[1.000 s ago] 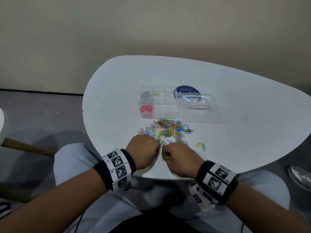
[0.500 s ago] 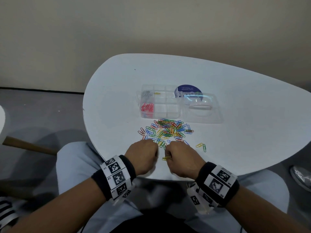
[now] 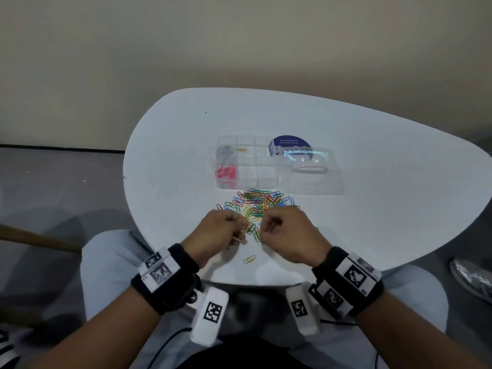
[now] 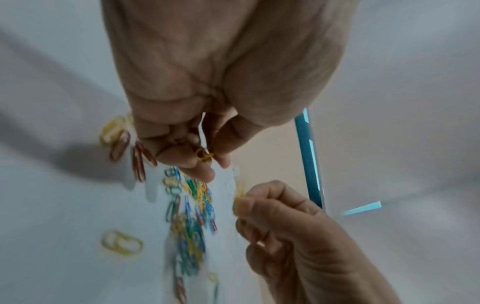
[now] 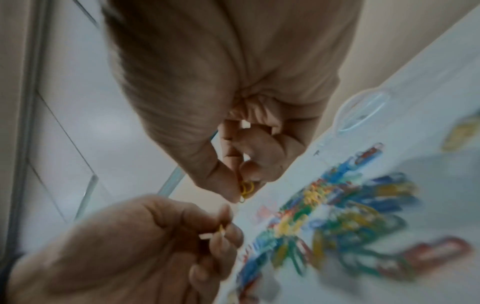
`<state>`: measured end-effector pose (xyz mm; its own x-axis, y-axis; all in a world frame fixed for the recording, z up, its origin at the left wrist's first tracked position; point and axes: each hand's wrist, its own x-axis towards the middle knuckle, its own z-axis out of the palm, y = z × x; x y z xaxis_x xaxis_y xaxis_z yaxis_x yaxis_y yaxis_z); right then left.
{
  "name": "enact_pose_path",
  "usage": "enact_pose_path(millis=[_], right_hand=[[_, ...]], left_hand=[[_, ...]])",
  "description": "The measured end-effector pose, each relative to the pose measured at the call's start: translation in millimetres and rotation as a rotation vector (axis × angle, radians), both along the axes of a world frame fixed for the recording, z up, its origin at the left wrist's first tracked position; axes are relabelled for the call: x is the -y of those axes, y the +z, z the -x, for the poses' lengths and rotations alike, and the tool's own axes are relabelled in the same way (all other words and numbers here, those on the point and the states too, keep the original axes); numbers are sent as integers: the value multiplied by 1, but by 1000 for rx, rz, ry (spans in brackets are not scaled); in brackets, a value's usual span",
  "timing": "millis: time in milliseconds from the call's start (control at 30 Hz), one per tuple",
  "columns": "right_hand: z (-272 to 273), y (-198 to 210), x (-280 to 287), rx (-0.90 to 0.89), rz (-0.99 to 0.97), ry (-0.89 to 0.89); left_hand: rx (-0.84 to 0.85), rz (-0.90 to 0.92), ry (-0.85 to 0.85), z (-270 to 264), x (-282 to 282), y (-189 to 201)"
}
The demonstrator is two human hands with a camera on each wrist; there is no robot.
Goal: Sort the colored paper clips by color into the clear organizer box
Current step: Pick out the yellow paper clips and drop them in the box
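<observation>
- A clear plastic organizer box [image 3: 246, 162] with small compartments sits open at the centre of the head view, on a rounded white table [image 3: 372, 155].
- Progress looks early: pink paper clips [image 3: 226, 171] fill the lower-left compartment, silver paper clips [image 3: 225, 150] the upper-left, and one yellow paper clip [image 3: 241, 149] lies in the next compartment.
- Most work remains: a mixed pile of coloured paper clips [image 3: 259, 202] lies just below the box, and a stray yellow clip [image 3: 249, 259] rests near the table's lower edge.
- The left hand [image 3: 217, 233], lower centre, curls and pinches a yellow clip between thumb and fingertips [image 4: 205, 156].
- The right hand [image 3: 288, 235], just beside it, also curls, pinching yellow clips at its fingertips [image 5: 245, 190].
- Both hands hover over the pile's near edge, knuckles up.
</observation>
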<state>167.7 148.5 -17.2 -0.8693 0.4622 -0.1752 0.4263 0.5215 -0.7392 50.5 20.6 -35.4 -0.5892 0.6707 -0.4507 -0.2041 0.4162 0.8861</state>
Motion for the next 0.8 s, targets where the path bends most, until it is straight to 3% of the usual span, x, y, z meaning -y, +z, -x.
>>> enact_pose_path(millis=[67,133,200,300,367,467,500,667,800], right_hand=[[6,10,-1,-76,88,-38],[11,19,3,-135,170,-29],[14,24,5,-175,200,-16],[10,24,-7,-206,107,-70],[2,18,-24,-164,32,-97],[-9,5,-37,10,-110,-65],[-10,2,-37,58,-146,-37],[3,-3,-20,226,-315,204],[17,-5,-16,326,-481,335]], left_hand=[[329,-59,115,-1,-4,7],[570,-91,89,-6,-7,9],[671,-128,75,-11,-11,9],[649,-97,120,-10,-15,9],[351,-19,11,-7,-11,5],[-477,220,-382,-5,5,-4],[-615,277,-472,-6,9,-6],[-821,408,-538,-17,15,-14],[-828,433,-554,-20,9,-14]])
